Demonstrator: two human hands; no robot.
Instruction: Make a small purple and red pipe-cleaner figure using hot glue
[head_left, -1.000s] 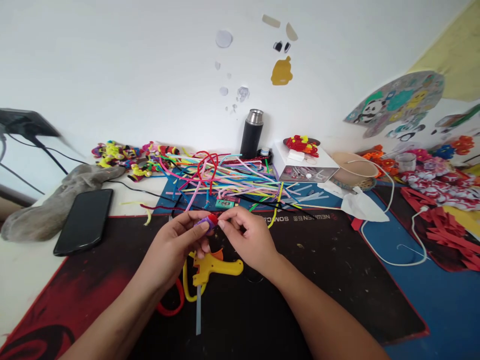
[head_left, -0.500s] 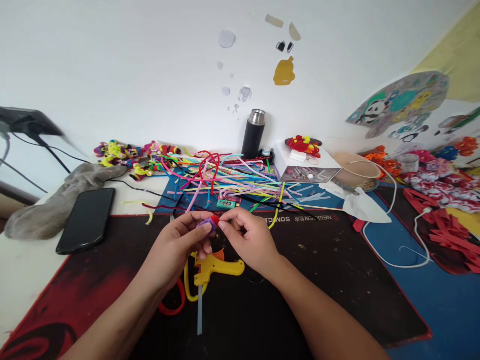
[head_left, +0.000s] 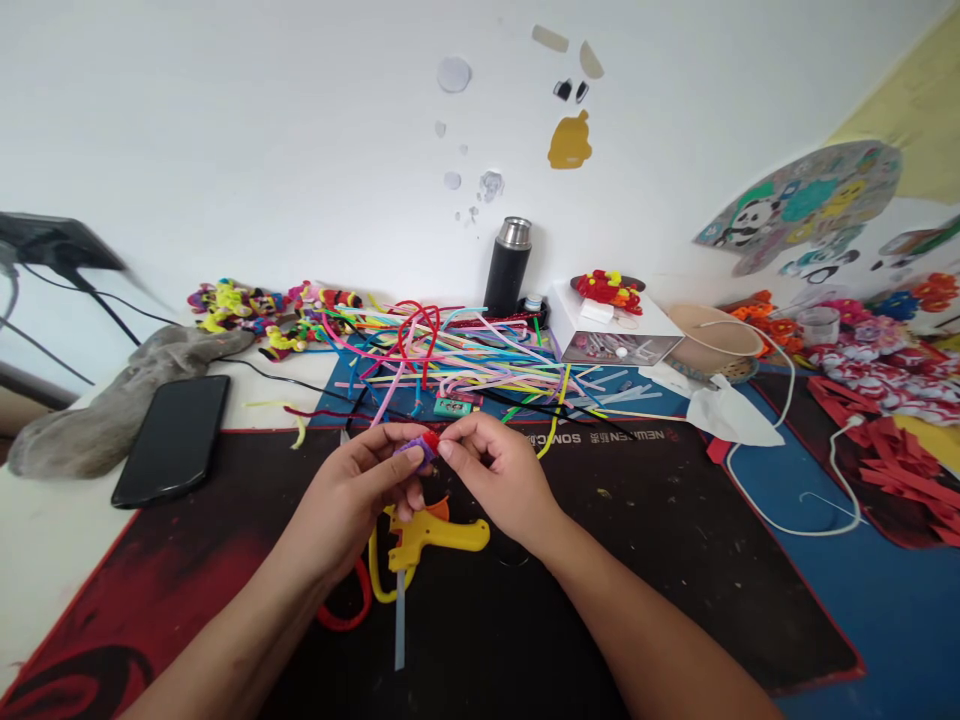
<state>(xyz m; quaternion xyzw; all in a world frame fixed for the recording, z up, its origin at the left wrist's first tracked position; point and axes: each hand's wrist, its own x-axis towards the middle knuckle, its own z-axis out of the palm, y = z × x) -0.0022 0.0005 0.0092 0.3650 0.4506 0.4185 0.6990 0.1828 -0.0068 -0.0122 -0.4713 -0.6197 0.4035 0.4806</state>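
Observation:
My left hand [head_left: 369, 472] is closed on a small purple and red fuzzy piece [head_left: 417, 452], which looks bent from pipe cleaners. At its red end, the thumb and forefinger of my right hand [head_left: 501, 470] pinch together; the fingers hide part of the piece. Below both hands lies a yellow glue gun [head_left: 439, 533] on the dark mat, with a translucent glue stick [head_left: 400, 620] jutting toward me. A red scissor-like loop handle [head_left: 352, 605] shows beside it, partly behind my left forearm.
Many coloured pipe cleaners [head_left: 465, 350] lie heaped behind my hands. A black flask [head_left: 506, 270] and a white box [head_left: 607, 330] stand by the wall. To the left is a phone [head_left: 172, 440]; on the right, a white cable [head_left: 787, 532] and red strips [head_left: 907, 480].
Both hands stay in nearly the same place around the small piece. My right fingers have shifted very slightly at its red end.

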